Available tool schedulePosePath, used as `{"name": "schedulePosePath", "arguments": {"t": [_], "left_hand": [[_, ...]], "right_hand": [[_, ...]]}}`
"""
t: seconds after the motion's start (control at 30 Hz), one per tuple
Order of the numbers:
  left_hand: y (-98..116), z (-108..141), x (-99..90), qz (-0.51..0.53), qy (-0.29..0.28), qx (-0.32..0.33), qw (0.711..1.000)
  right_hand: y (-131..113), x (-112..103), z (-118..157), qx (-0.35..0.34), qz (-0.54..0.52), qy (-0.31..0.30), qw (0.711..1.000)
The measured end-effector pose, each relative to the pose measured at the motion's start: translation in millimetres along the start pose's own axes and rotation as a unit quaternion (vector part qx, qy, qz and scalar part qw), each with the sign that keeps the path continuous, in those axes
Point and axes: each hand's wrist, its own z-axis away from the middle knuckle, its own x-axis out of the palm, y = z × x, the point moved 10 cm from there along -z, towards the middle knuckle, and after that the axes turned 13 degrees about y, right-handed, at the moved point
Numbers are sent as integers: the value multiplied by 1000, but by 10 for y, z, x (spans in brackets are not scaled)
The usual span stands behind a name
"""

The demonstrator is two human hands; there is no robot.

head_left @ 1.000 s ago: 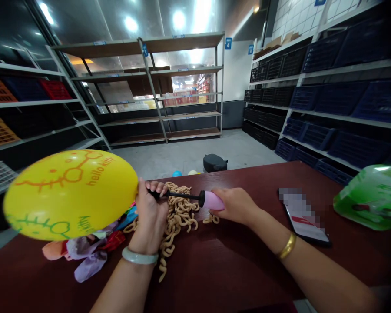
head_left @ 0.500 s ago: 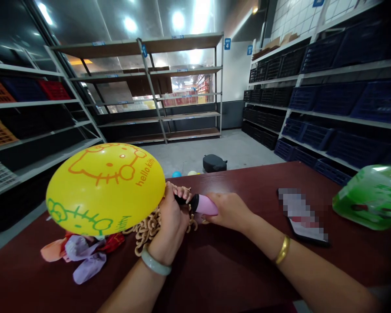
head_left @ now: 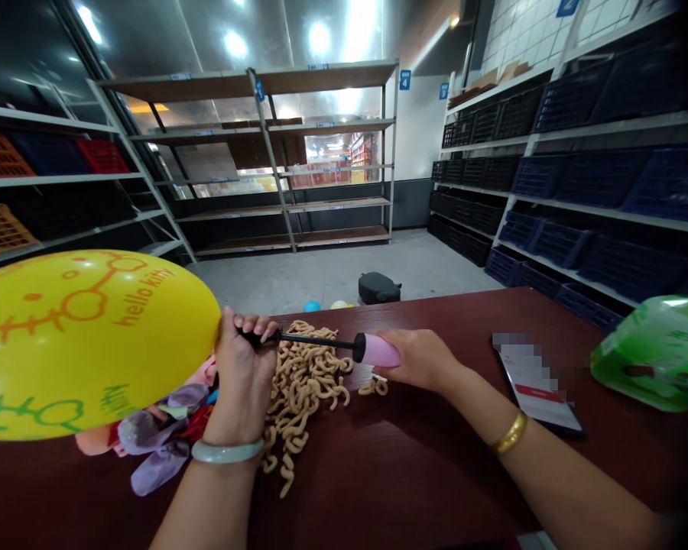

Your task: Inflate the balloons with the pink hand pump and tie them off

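A pink and black balloon pump [head_left: 379, 351] stretches between my two hands, with its thin black rod drawn out. My left hand [head_left: 245, 367] is closed around the black handle end, right at the neck of an inflated yellow balloon [head_left: 108, 328] printed with "hello kitty". The fingers hide where balloon and pump meet. My right hand [head_left: 424, 360] wraps the pink barrel at the other end. Beneath the rod lies a heap of tan curly pieces [head_left: 306, 374], perhaps snacks. Limp uninflated balloons [head_left: 159, 458] in purple, red and peach lie beside my left wrist.
On the dark red table [head_left: 424, 481], a phone [head_left: 536, 386] lies right of my right hand, near a green plastic package [head_left: 650, 355]. A dark bag-like object [head_left: 379, 288] sits on the floor beyond. Shelves with crates [head_left: 579, 183] line the right side.
My left hand has moved left with the balloon, and the pump's rod now shows between the handle and barrel. My right hand has shifted slightly right.
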Motion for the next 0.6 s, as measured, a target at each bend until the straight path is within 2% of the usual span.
{"name": "schedulePosePath", "arguments": {"t": [0.13,0.3,0.43,0.5,0.6], "left_hand": [[-180,109,5,4,-9,0,1000],[-572,316,7,-35,-31,-16,999],[-887,537,23,-69,-45,-54,995],[-960,619,38,-78,-48,-63,994],[-949,670,76,-78,-56,-56,994]], "right_hand": [[-35,-41,13,-10,8,20,1000],[-173,-4,39,-4,7,17,1000],[-272,24,45,-2,-13,31,999],[-301,35,47,-1,-19,37,999],[-339,32,48,-3,-24,45,999]]}}
